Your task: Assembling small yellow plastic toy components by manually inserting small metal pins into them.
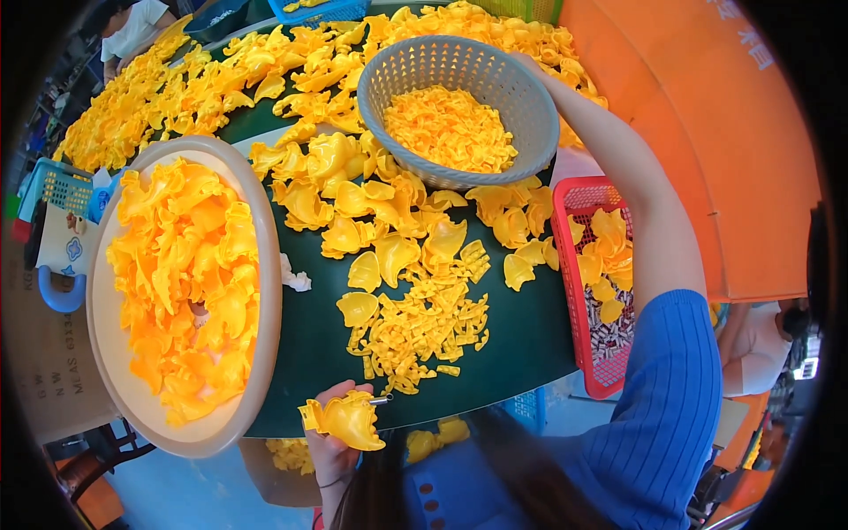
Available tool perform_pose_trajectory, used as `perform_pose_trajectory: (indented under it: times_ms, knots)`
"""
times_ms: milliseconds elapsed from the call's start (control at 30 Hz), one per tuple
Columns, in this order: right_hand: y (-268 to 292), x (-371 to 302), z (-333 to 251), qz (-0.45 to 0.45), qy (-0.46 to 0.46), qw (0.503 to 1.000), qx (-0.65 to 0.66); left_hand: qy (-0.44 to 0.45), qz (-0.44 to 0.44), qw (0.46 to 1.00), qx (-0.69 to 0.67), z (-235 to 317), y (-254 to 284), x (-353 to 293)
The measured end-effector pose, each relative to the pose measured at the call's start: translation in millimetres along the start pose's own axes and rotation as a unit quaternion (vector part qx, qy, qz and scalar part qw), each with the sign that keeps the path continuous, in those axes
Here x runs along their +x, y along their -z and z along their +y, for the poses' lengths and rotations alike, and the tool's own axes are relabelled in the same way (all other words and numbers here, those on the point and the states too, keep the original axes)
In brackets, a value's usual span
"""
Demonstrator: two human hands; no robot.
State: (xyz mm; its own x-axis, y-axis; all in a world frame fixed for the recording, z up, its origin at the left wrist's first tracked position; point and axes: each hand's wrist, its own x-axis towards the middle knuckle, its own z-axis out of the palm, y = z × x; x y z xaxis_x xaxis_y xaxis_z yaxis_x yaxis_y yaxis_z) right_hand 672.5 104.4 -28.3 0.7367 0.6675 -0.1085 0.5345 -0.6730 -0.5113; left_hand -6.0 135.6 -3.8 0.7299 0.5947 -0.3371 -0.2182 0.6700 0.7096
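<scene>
My left hand (pixel 329 452), low by the table's near edge, is closed on a curved yellow plastic piece (pixel 352 420). A small metallic pin-like part (pixel 381 400) sticks out beside that piece. My right arm stretches far forward, and my right hand (pixel 530 65) is at the far right rim of a grey perforated basket (pixel 521 115); its fingers are hidden there. Small yellow plastic bits (pixel 450 128) fill the basket's bottom. Between my hands, a heap of small yellow bits (pixel 415 331) lies on the dark green table (pixel 521 340), with larger curved yellow shells (pixel 397 252) behind it.
A large beige basin (pixel 269 353) of yellow pieces stands at left. At right, a red basket (pixel 603 382) holds yellow shells and small metallic cylinders. Yellow pieces (pixel 185 102) cover the table's far side. An orange panel (pixel 698 150) rises at right. Other people sit nearby.
</scene>
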Motion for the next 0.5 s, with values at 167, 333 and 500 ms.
perform_pose_trajectory:
  times_ms: [167, 333, 500]
  knots:
    - [22, -47, -37, 0.043, -0.008, 0.992, -0.121, 0.010, -0.008, 1.000, 0.009, 2, 5, -7]
    - [54, -102, -67, 0.191, -0.080, 0.977, 0.043, -0.013, -0.038, 0.995, 0.088, 0, 4, -11]
    - [109, -193, -82, 0.028, 0.016, 0.994, 0.105, -0.044, -0.045, 0.996, 0.064, 0, 8, -14]
